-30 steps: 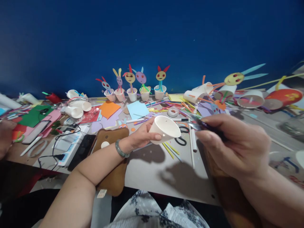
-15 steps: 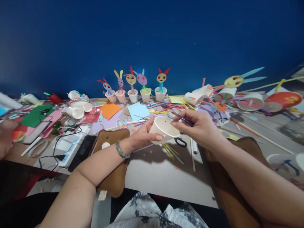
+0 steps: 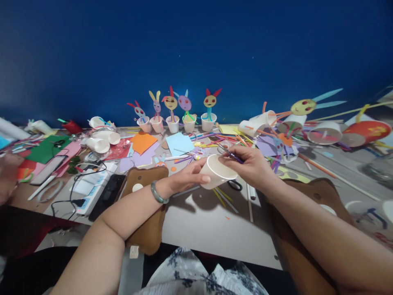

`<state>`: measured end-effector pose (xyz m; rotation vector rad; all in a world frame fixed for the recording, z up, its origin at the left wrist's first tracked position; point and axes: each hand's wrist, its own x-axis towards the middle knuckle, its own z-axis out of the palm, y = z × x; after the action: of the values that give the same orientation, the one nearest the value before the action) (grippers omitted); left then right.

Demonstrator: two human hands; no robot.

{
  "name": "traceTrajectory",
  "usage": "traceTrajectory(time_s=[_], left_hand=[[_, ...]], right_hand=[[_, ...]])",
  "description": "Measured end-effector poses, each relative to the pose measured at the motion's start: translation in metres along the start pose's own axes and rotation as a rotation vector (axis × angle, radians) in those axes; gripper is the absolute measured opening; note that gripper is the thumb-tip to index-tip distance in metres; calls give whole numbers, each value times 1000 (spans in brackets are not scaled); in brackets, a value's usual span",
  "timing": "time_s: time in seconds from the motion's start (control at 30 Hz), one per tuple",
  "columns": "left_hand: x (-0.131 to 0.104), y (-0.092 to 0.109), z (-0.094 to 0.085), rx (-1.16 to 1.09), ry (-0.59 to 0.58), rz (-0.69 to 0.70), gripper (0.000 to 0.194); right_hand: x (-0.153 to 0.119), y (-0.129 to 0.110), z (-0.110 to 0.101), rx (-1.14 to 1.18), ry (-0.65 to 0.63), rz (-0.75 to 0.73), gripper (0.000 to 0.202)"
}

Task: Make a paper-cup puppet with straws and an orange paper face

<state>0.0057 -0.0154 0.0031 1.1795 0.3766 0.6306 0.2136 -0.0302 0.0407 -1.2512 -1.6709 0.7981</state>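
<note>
My left hand is wrapped round a white paper cup, its thumb across the cup's outer wall. Tilted over the table, the cup shows part of its inside. My right hand is closed on a slim, dark purple pen-like tool, with the fingers at the cup's far right rim. The tool's thin end points up and left, past the cup; its exact kind is unclear. Behind and below the cup lie a black loop handle and yellow and white sticks.
Several paper cups with rabbit-faced figures line the blue wall. Coloured paper and sticks litter the table. At left are a power strip, a phone and another person's blurred hand. Brown pouches flank my arms.
The cup has shifted slightly right and down in my left hand and turned a little, so its opening looks different. My right hand stays at its rim with the purple tool.
</note>
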Motion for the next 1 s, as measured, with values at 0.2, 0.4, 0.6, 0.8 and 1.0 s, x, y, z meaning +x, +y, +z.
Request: traceTrajectory(time_s=[0.2, 0.4, 0.6, 0.8, 1.0], left_hand=[[1, -1, -5, 17, -4, -71, 64], [3, -2, -4, 95, 20, -49, 64], [7, -14, -8, 515, 393, 158, 79], [7, -17, -9, 680, 576, 273, 74], [5, -15, -6, 681, 592, 241, 68]], right_hand=[[4, 5, 1, 106, -8, -11, 21], [5, 15, 5, 98, 30, -48, 21], [11, 27, 6, 180, 161, 21, 38], [12, 33, 10, 167, 99, -23, 49], [5, 35, 15, -37, 127, -147, 39]])
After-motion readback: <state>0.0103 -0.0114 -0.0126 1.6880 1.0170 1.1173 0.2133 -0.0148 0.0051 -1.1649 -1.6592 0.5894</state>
